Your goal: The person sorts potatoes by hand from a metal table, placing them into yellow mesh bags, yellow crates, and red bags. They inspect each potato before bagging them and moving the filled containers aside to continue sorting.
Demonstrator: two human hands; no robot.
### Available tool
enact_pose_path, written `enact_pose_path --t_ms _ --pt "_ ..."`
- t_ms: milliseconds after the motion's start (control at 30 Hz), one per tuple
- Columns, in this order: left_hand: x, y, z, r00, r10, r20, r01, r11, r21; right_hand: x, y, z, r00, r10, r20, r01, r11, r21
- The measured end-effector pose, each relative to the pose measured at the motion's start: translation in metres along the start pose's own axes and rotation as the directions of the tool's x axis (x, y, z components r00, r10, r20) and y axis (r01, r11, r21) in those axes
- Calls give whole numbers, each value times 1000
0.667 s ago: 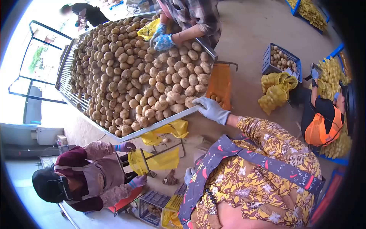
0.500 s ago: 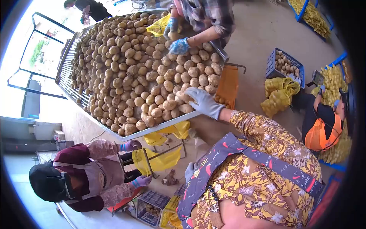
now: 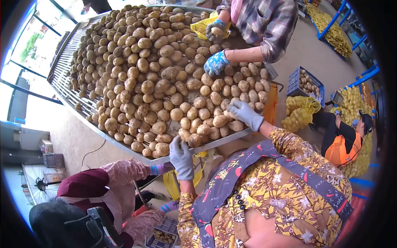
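Observation:
My left hand (image 3: 182, 160), in a grey glove, is raised at the table's near edge with fingers apart. It holds nothing, and its fingertips are beside the nearest potatoes (image 3: 194, 139). My right hand (image 3: 247, 115), gloved alike, reaches over the near right corner of the heap. Its fingers are stretched out and rest against potatoes there, without gripping any that I can see. Brown potatoes (image 3: 142, 89) of mixed sizes cover the slatted metal table (image 3: 62, 62), loosely spread near me and denser farther left.
Across the table, a co-worker's blue-gloved hand (image 3: 216, 63) touches potatoes; the other hand is at a yellow net bag (image 3: 202, 29). A co-worker in maroon (image 3: 84, 182) is at lower left. At right are a blue crate (image 3: 294, 80), filled net bags (image 3: 295, 118) and a person in an orange vest (image 3: 343, 146).
My left hand has risen from beside my body to the table edge. My right hand stays over the near right potatoes. The view has shifted, and the maroon-clad co-worker now leans nearer the table.

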State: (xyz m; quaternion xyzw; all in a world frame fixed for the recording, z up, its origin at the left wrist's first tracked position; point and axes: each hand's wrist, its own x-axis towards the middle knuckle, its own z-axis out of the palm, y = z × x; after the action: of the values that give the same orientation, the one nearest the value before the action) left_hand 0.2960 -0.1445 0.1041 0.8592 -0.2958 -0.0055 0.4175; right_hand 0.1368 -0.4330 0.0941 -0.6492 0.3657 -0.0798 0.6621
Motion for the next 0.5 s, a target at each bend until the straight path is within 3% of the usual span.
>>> enact_pose_path --t_ms 33,67,100,167,233,300,367,433,467,500 --pt "27 -11 7 998 54 34 -56 997 54 -5 -10 11 997 -27 70 51 933 -357" --pt "54 -18 13 990 133 54 -138 984 113 -9 -12 25 972 -214 98 228 753 -617" --pt "78 -22 19 975 210 75 -220 961 169 -13 -14 35 969 -214 125 242 709 -662" --pt "117 -23 25 902 186 389 -318 897 308 -8 -1 45 935 -314 167 340 657 -673" --pt "132 -27 44 889 194 416 -359 857 368 -12 -4 44 932 -304 200 350 600 -719" --pt "145 -27 49 821 141 553 -437 778 451 -14 -7 44 927 -291 236 363 545 -756" --pt "148 -33 45 820 188 541 -469 762 446 -13 -3 49 923 -319 218 364 529 -767" --pt "144 -34 36 844 251 475 -429 847 314 -11 8 47 933 -308 186 342 599 -724" --pt "133 -40 41 907 223 357 -302 936 181 -5 22 40 940 -302 160 326 655 -681" --pt "122 -39 34 905 218 366 -303 933 193 -1 28 38 941 -299 161 326 666 -671"
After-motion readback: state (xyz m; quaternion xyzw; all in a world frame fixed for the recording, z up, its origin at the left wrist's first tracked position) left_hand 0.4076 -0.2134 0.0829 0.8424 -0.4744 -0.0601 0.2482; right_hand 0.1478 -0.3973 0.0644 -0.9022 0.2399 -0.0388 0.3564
